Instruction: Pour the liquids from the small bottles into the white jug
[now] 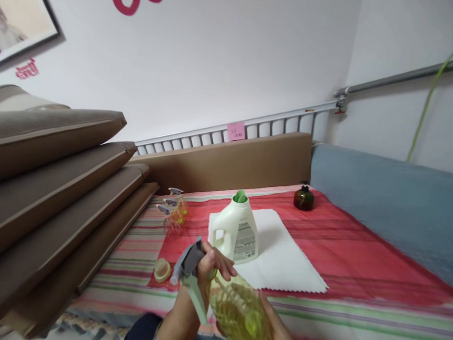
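I hold a spray bottle [240, 309] with a clear yellow body, a grey head and a pale green trigger. It is tilted, its head toward the left. My left hand [216, 263] is closed about its neck, just beside the spray head. Around the lower body wraps my right hand [276, 324], its fingers partly hidden behind the bottle. Just beyond stands a white detergent jug [242, 230] with an open handle and a green spout, upright on a white sheet [279, 246] with zigzag edges. To the left, a pale round cap [162, 270] lies on the striped cloth.
Several clear spray bottles [172, 222] stand at the back left. A dark green pump bottle [304, 198] is at the back right on the red cloth [321, 228]. Stacked brown cushions [55, 184] rise at the left, and a blue-grey padded side [388, 205] bounds the right.
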`<state>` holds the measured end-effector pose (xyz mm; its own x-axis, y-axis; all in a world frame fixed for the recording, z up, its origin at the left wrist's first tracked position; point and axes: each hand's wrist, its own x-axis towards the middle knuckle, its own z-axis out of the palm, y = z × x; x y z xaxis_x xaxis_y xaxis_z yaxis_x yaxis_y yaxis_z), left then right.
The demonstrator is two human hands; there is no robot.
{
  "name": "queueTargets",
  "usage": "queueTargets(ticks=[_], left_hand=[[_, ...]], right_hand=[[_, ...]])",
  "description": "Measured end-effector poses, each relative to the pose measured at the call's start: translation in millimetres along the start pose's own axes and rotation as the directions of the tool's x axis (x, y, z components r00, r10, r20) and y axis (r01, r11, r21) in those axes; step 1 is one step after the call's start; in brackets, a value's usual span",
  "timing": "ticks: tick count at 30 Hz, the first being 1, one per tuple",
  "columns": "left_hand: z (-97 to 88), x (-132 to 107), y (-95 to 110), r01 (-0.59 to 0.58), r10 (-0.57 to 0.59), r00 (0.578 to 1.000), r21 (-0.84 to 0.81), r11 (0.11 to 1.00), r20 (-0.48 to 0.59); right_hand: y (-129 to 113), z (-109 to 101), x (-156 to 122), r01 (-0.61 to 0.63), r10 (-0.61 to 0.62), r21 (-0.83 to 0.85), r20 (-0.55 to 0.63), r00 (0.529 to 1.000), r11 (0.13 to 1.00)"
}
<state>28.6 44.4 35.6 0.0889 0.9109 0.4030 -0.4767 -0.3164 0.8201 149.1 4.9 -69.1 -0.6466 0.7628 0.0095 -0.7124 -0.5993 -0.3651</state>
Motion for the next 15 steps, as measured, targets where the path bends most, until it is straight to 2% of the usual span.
queueTargets(ticks=[3, 8, 11, 15], left_hand=[[0.3, -4, -1, -0.009, 0.009, 1.000, 0.017, 1.000, 0.003], [0.6, -3, 4, 0.051, -0.050, 0.999, 0.087, 0.995, -0.013], [-1.1, 5, 13, -0.030, 0.036, 0.997, 0.092, 0.995, -0.065], [-1.5, 16, 33, -0.107, 0.120, 0.989, 0.141, 0.984, -0.084]], right_hand=[[-2, -9, 3, 0.153, -0.153, -0.004, -0.038, 0.987, 0.988], [-10, -18, 11, 0.141, -0.143, -0.043, -0.051, 0.988, 0.989], [-7, -22, 6, 0.172, -0.173, -0.014, -0.078, 0.982, 0.985], [0, -23, -2, 0.136, -0.127, 0.089, -0.102, 0.987, 0.987]])
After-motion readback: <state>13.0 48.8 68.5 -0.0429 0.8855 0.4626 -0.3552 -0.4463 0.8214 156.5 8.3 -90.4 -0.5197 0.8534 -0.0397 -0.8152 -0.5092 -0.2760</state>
